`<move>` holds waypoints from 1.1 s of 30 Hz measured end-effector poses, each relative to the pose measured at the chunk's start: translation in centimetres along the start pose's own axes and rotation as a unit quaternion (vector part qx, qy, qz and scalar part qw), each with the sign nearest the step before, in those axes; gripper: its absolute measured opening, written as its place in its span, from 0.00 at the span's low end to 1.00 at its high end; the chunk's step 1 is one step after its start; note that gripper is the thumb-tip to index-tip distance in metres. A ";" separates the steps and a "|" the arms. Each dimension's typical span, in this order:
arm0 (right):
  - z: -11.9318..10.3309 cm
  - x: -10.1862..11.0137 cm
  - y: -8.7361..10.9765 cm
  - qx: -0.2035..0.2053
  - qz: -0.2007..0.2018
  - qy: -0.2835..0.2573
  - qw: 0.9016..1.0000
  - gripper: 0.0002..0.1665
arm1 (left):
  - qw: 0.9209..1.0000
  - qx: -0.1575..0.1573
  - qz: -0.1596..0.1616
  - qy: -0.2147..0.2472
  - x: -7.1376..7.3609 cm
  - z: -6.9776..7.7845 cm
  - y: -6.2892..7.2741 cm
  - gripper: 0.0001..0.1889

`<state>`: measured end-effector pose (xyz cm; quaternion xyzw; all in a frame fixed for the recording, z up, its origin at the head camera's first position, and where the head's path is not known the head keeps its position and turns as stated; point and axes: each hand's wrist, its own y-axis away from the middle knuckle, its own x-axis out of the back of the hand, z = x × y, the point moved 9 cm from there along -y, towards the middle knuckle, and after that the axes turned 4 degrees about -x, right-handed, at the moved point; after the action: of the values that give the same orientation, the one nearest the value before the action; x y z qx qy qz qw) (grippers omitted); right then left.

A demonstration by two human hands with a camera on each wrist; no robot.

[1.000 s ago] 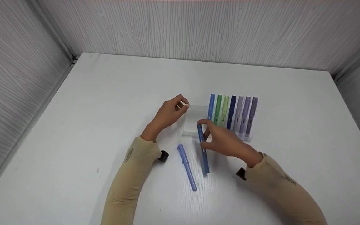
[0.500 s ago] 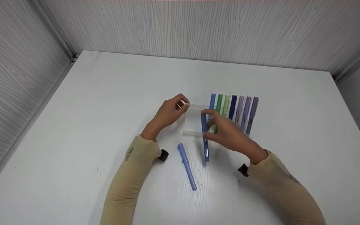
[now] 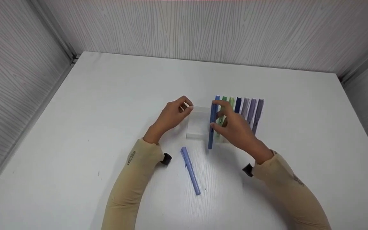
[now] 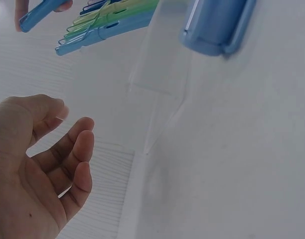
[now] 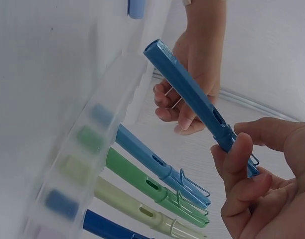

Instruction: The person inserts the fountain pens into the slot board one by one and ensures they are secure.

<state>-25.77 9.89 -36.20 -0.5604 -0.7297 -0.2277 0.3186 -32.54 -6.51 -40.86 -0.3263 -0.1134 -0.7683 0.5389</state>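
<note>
My right hand [image 3: 238,129] pinches a blue pen [image 3: 210,140] near its cap end, between thumb and fingers. The pen is raised above the left part of a clear pen stand [image 3: 196,136], steeply tilted. In the right wrist view the same pen [image 5: 187,89] hangs free of the stand. At the stand's back left corner, my left hand [image 3: 172,114] pinches its clear edge between thumb and index finger; the other fingers [image 4: 82,149] are loosely bent. Right of the held pen, a row begins with a lighter blue pen [image 5: 147,152] and a green pen [image 5: 152,186].
Farther right in the row are a pale green pen [image 5: 137,209], a dark blue pen [image 3: 238,104] and several purple pens [image 3: 259,110]. A periwinkle pen [image 3: 191,172] lies on the white table [image 3: 123,95] in front of the stand. Wood-grain panels [image 3: 196,28] enclose the table.
My right hand has lifted the blue pen and carried it away from me, slightly right, over the stand. The pen has tipped more upright. My left hand has stayed at the stand's corner.
</note>
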 end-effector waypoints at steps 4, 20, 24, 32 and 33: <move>-0.1 0.4 0.0 0.011 0.033 0.004 0.999 0.39 | 1.000 -0.001 0.001 -0.001 -0.1 -0.1 0.0 0.11; -0.7 1.0 0.1 0.040 0.113 0.041 0.992 0.38 | 1.000 -0.001 0.003 -0.004 -0.2 -0.2 0.3 0.10; -0.7 1.1 0.0 0.043 0.130 0.048 0.989 0.38 | 1.000 0.002 0.001 -0.008 -0.2 -0.2 0.3 0.10; -1.1 0.9 -0.2 0.068 0.157 0.077 0.982 0.37 | 1.000 -0.008 0.006 -0.006 0.0 -0.1 0.1 0.11; -1.1 0.9 -0.2 0.070 0.159 0.079 0.982 0.37 | 1.000 -0.008 0.006 -0.006 0.1 -0.1 0.1 0.10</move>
<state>-25.88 9.72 -34.80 -0.6259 -0.6178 -0.1665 0.4460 -32.53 -6.63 -40.88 -0.3359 -0.1084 -0.7638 0.5404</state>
